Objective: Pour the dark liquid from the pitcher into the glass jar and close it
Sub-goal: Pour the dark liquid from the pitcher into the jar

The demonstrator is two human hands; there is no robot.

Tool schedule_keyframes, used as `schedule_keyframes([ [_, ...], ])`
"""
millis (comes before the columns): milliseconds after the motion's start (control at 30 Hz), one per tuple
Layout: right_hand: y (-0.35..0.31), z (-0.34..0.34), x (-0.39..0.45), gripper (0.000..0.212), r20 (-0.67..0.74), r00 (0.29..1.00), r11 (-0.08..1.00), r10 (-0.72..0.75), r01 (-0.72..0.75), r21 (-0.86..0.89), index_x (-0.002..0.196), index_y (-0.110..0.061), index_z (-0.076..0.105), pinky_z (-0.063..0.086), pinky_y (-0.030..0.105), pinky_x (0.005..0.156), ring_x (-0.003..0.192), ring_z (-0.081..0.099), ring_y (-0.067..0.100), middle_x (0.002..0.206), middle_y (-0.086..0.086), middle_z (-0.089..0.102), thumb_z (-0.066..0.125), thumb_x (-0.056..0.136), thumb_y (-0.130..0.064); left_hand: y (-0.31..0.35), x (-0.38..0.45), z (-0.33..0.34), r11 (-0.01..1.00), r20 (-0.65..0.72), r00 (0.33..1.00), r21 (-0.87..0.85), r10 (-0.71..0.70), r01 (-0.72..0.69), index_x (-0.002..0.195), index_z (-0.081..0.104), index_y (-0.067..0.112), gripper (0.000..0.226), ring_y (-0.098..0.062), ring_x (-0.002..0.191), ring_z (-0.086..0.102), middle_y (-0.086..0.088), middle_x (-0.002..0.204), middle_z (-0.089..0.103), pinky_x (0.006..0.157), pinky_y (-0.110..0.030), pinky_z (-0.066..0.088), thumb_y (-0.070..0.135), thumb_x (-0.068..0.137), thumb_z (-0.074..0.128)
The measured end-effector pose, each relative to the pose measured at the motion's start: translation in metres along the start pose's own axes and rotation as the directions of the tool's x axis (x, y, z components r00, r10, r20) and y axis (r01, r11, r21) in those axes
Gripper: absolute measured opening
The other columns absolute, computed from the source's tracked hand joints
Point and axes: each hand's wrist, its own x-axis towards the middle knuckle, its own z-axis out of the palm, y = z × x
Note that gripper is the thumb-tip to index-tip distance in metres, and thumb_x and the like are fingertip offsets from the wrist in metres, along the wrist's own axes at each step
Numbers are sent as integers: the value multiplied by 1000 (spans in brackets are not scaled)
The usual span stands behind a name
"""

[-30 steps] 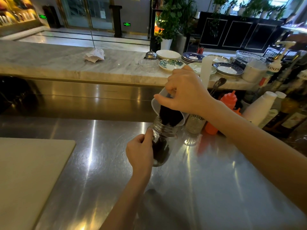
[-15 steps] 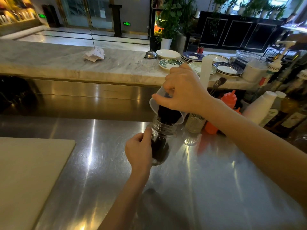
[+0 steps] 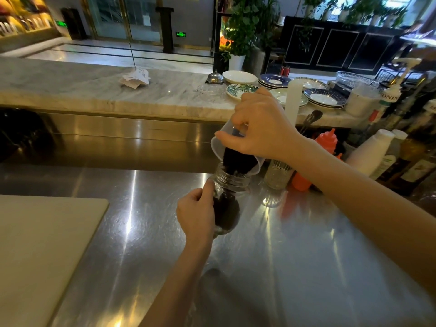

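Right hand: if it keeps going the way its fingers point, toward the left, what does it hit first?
Probably nothing nearby: left of the right hand and its pitcher lies bare steel counter. Depth is uncertain.

Jar's (image 3: 227,208) left side behind left hand (image 3: 197,214)

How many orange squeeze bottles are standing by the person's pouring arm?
2. One orange squeeze bottle rises above the right forearm, before the marble ledge. A second orange bottle shows below the forearm, beside the textured glass. The arm may hide more.

Right hand (image 3: 262,128) tipping pitcher (image 3: 221,147) over glass jar (image 3: 230,199), left hand (image 3: 195,213) gripping jar
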Motion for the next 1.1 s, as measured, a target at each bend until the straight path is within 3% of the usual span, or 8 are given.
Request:
schedule_keyframes([
  [367, -2, -2, -3, 42, -50, 998, 999, -43, 43, 1, 44, -20, 39, 33, 35, 68, 53, 40, 19, 43, 0, 39, 62, 76, -33, 2, 0, -1, 1000, 15, 1000, -14, -9, 9, 42, 51, 15, 42, -12, 49, 38, 9, 36, 39, 57, -32, 39, 27, 81, 64],
  [1100, -4, -8, -1, 43, -47, 996, 997, -76, 75, -21, 43, -11, 51, 35, 36, 68, 54, 42, 20, 43, 6, 50, 61, 78, -34, 9, -2, 2, 1000, 18, 1000, -21, -12, 12, 41, 47, 17, 44, -7, 43, 37, 12, 31, 38, 53, -25, 37, 25, 82, 62],
])
